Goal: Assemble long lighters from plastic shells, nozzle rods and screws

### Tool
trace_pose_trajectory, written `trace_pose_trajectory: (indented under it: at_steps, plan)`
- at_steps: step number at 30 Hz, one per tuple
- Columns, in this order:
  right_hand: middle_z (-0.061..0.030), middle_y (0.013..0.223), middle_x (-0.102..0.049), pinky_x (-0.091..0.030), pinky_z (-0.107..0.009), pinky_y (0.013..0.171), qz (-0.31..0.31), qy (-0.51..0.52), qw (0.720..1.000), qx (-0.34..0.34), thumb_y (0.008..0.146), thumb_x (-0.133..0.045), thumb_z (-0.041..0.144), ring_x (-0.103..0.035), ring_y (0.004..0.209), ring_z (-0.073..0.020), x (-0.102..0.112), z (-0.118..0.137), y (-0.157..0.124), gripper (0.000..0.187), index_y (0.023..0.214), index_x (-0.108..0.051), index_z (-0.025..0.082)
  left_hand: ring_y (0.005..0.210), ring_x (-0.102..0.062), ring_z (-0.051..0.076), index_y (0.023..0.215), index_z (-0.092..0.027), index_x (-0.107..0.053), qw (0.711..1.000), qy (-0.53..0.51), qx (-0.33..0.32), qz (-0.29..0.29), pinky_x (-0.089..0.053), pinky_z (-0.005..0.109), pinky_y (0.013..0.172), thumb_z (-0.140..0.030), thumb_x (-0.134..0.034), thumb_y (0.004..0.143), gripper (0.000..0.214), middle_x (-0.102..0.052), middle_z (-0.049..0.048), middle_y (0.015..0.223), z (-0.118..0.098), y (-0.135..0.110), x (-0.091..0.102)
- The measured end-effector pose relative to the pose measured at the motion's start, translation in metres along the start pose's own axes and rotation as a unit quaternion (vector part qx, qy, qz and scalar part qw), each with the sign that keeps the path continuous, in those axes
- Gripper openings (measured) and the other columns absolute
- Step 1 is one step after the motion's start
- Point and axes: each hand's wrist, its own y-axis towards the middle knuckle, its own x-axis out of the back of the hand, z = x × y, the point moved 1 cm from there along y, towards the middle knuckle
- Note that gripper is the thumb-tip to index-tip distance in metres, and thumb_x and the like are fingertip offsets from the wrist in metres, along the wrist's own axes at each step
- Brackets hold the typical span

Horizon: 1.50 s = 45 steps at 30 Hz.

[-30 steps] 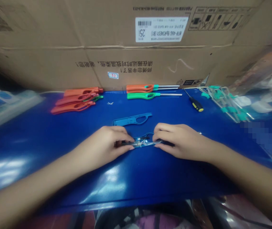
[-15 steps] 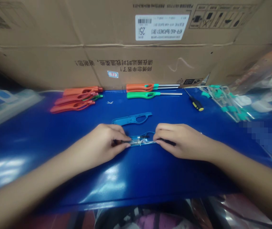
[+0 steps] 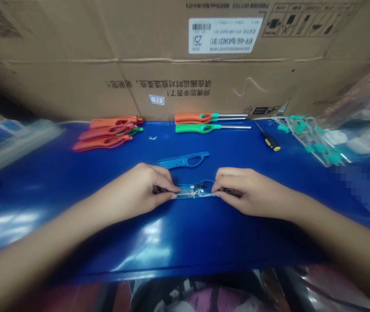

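Observation:
A blue lighter half-shell (image 3: 204, 182) lies on the table between my hands, with a clear fuel tank (image 3: 186, 193) and white wires (image 3: 199, 192) in it. My left hand (image 3: 152, 187) is closed on the tank's left end, thumb below and fingers above. At the other end, the fingertips of my right hand (image 3: 237, 189) pinch the thin right part of the lighter; what exactly they grip is partly hidden. Just beyond them, a second blue half-shell (image 3: 183, 161) with a looped trigger guard lies on its own.
Orange and red lighter handles (image 3: 107, 133) are piled at back left. An orange lighter (image 3: 193, 118) and a green lighter (image 3: 191, 128) lie by the cardboard box (image 3: 159, 71). A screwdriver (image 3: 271, 142) and metal tubes with teal parts (image 3: 315, 141) are at right.
The whole view has shifted slightly, so things sit a little further right. Both hands keep their grip on the lighter, with hardly any movement of the fingers.

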Motion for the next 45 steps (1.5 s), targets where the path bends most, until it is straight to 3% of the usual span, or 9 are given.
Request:
trace_pose_trajectory:
  at_steps: [7, 10, 14, 19, 24, 29, 36, 40, 45]
  plan:
    - [-0.0023, 0.085, -0.065, -0.041, -0.021, 0.057, -0.02, 0.026, 0.999, -0.003, 0.091, -0.059, 0.014, -0.051, 0.059, -0.0069, 0.002, 0.002, 0.002, 0.014, 0.086, -0.072, 0.018, 0.082, -0.072, 0.018, 0.099, -0.026, -0.08, 0.997, 0.07, -0.016, 0.008, -0.058, 0.028, 0.075, -0.02, -0.067, 0.088, 0.018, -0.076, 0.0027, 0.096, -0.007, -0.003, 0.003]
    - [-0.0028, 0.09, -0.064, -0.04, -0.021, 0.056, -0.02, 0.032, 0.999, -0.012, 0.09, -0.06, 0.013, -0.048, 0.057, -0.0055, 0.002, 0.0, 0.001, 0.013, 0.088, -0.072, 0.017, 0.091, -0.07, 0.021, 0.104, -0.025, -0.078, 0.992, 0.122, -0.024, -0.02, -0.057, 0.032, 0.08, -0.025, -0.067, 0.088, 0.019, -0.075, 0.0033, 0.101, -0.01, -0.004, 0.002]
    - [-0.0023, 0.088, -0.065, -0.041, -0.02, 0.059, -0.022, 0.037, 0.999, 0.001, 0.091, -0.06, 0.011, -0.049, 0.06, -0.0061, 0.001, -0.001, 0.001, 0.012, 0.091, -0.071, 0.016, 0.098, -0.066, 0.022, 0.112, -0.023, -0.073, 0.987, 0.133, -0.062, -0.059, -0.056, 0.035, 0.083, -0.029, -0.061, 0.095, 0.023, -0.072, 0.0055, 0.107, -0.015, -0.003, -0.009]
    - [-0.0015, 0.086, -0.065, -0.041, -0.021, 0.061, -0.029, 0.037, 0.999, 0.0, 0.092, -0.058, 0.012, -0.05, 0.063, -0.0072, -0.001, 0.0, 0.002, 0.012, 0.093, -0.07, 0.016, 0.115, -0.061, 0.025, 0.131, -0.024, -0.064, 0.987, 0.123, -0.099, -0.028, -0.052, 0.04, 0.097, -0.024, -0.052, 0.1, 0.033, -0.065, 0.0091, 0.126, -0.016, -0.001, -0.03]
    - [-0.002, 0.088, -0.065, -0.042, -0.022, 0.06, -0.029, 0.043, 0.999, -0.006, 0.092, -0.057, 0.012, -0.051, 0.062, -0.0078, -0.001, 0.002, 0.002, 0.016, 0.099, -0.07, 0.017, 0.119, -0.059, 0.025, 0.134, -0.024, -0.061, 0.99, 0.109, -0.093, -0.012, -0.051, 0.042, 0.102, -0.02, -0.047, 0.102, 0.035, -0.061, 0.0094, 0.132, -0.011, 0.001, -0.039]
    - [-0.0027, 0.09, -0.066, -0.043, -0.024, 0.06, -0.113, -0.019, 0.993, -0.039, 0.09, -0.058, 0.014, -0.052, 0.063, -0.01, 0.006, -0.005, 0.001, 0.015, 0.098, -0.07, 0.019, 0.12, -0.059, 0.024, 0.134, -0.024, -0.06, 0.991, 0.094, -0.089, -0.026, -0.05, 0.041, 0.103, -0.018, -0.047, 0.101, 0.036, -0.061, 0.0092, 0.132, -0.008, 0.0, -0.038]
    - [-0.0069, 0.096, -0.065, -0.05, -0.035, 0.071, -0.215, -0.186, 0.942, -0.178, 0.086, -0.06, 0.026, -0.058, 0.07, -0.0186, 0.038, -0.057, -0.008, 0.019, 0.101, -0.07, 0.02, 0.116, -0.061, 0.023, 0.129, -0.023, -0.062, 0.99, 0.098, -0.082, -0.053, -0.051, 0.04, 0.1, -0.025, -0.054, 0.099, 0.031, -0.065, 0.008, 0.126, -0.005, 0.001, -0.033]
    - [-0.0117, 0.101, -0.06, -0.049, -0.048, 0.089, -0.218, -0.257, 0.9, -0.276, 0.082, -0.061, 0.035, -0.059, 0.091, -0.0289, 0.051, -0.093, -0.017, 0.033, 0.109, -0.069, 0.019, 0.114, -0.061, 0.024, 0.128, -0.023, -0.061, 0.991, 0.099, -0.078, -0.051, -0.051, 0.04, 0.098, -0.027, -0.054, 0.099, 0.03, -0.066, 0.0076, 0.123, -0.004, 0.001, -0.032]
    - [-0.0171, 0.116, -0.06, -0.043, -0.055, 0.095, -0.254, -0.31, 0.841, -0.364, 0.084, -0.056, 0.034, -0.051, 0.115, -0.0394, 0.068, -0.126, -0.029, 0.04, 0.119, -0.069, 0.018, 0.115, -0.06, 0.024, 0.13, -0.024, -0.06, 0.991, 0.11, -0.065, -0.047, -0.05, 0.04, 0.098, -0.029, -0.054, 0.099, 0.032, -0.066, 0.0064, 0.123, -0.003, 0.001, -0.032]
